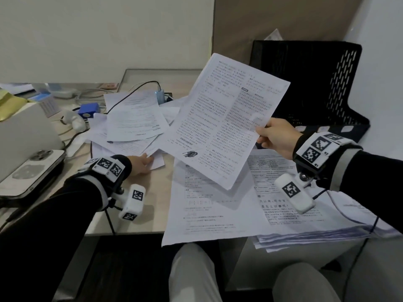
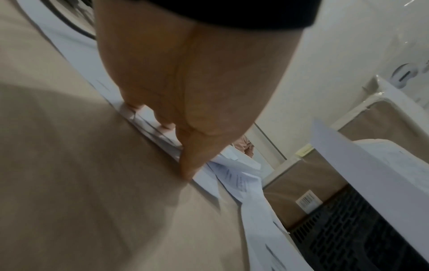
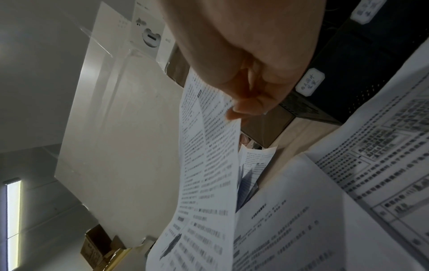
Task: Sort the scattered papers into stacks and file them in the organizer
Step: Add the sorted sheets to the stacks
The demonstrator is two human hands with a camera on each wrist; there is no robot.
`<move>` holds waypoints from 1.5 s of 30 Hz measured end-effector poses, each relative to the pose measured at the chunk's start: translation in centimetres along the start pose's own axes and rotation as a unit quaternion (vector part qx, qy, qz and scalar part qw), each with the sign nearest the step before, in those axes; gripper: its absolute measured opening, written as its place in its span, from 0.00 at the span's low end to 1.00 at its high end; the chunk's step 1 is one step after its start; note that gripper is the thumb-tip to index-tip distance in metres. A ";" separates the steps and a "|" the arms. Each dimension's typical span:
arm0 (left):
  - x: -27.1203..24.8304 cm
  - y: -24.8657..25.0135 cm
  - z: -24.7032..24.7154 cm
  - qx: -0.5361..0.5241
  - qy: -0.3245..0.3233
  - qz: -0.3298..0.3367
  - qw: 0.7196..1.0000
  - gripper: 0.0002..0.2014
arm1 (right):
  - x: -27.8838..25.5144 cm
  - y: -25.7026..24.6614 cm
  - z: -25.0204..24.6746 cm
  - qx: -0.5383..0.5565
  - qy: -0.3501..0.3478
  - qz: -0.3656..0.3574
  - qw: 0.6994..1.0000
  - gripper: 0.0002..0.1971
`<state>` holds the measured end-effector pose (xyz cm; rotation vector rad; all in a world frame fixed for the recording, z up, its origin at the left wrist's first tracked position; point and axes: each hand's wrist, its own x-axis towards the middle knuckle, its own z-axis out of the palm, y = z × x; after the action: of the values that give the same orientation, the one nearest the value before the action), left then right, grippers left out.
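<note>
My right hand (image 1: 274, 136) pinches the right edge of a printed sheet (image 1: 224, 120) and holds it tilted in the air above the desk; the same hand (image 3: 243, 108) and sheet (image 3: 209, 165) fill the right wrist view. My left hand (image 1: 139, 164) lies low on the desk, its fingers (image 2: 167, 124) touching the near corner of the scattered papers (image 1: 133, 123). Two flat stacks lie at the front: one stack (image 1: 209, 212) in the middle, another stack (image 1: 290, 205) under my right wrist. The black mesh organizer (image 1: 309, 83) stands at the back right.
A phone (image 1: 32, 168) lies face down at the left front, beside a white box (image 1: 24, 136). A blue device (image 1: 88, 110) and black cables (image 1: 130, 92) sit behind the scattered papers. The front stacks overhang the desk edge (image 1: 130, 231) above my knees.
</note>
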<state>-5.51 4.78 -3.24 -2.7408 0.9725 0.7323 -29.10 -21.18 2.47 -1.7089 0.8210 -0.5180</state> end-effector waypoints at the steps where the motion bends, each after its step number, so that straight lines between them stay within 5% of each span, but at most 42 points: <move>1: 0.4 -0.3 -0.2 0.000 0.010 -0.004 1.000 0.30 | 0.2 0.0 0.2 -0.003 -0.007 0.004 1.000 0.06; 9: 1.2 -2.1 -1.0 -0.170 0.141 -0.019 0.975 0.26 | 0.9 -0.5 1.2 -0.008 -0.042 0.016 0.999 0.09; 14: -0.6 -2.2 -2.3 -0.468 0.191 0.016 0.863 0.13 | 0.7 -1.2 2.5 -0.029 -0.077 0.014 0.996 0.07; 18: -3.0 -0.9 -2.5 -0.622 0.059 0.079 0.777 0.13 | 0.3 -2.0 4.2 -0.051 -0.116 0.004 0.992 0.10; 24: -4.4 -2.0 -0.7 -0.575 0.108 0.054 0.809 0.07 | -0.7 -2.5 6.0 -0.040 -0.100 -0.005 0.994 0.06; 27: -4.6 -4.4 1.1 -0.538 0.139 -0.015 0.831 0.05 | -1.6 -2.2 6.3 -0.107 -0.129 -0.012 0.986 0.16; 31: -6.0 -6.7 4.1 -0.486 0.124 -0.096 0.860 0.11 | -3.4 -2.0 7.4 -0.355 -0.273 -0.067 0.892 0.24; 35: -7.9 -6.9 6.1 -0.432 0.103 -0.129 0.887 0.12 | -4.4 -0.9 8.9 -0.488 -0.358 -0.042 0.795 0.38; 41: -9.7 -6.8 6.5 -0.351 0.117 -0.166 0.914 0.07 | -4.4 1.5 9.5 -0.575 -0.366 -0.053 0.730 0.49; 45: -10.0 -7.4 6.9 -0.348 0.118 -0.169 0.915 0.07 | -4.6 2.0 8.6 -0.574 -0.368 -0.040 0.731 0.50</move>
<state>-10.36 18.06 -4.53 -3.5436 0.2476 0.8128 -26.63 -12.42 -1.63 -2.7672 0.4318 0.8326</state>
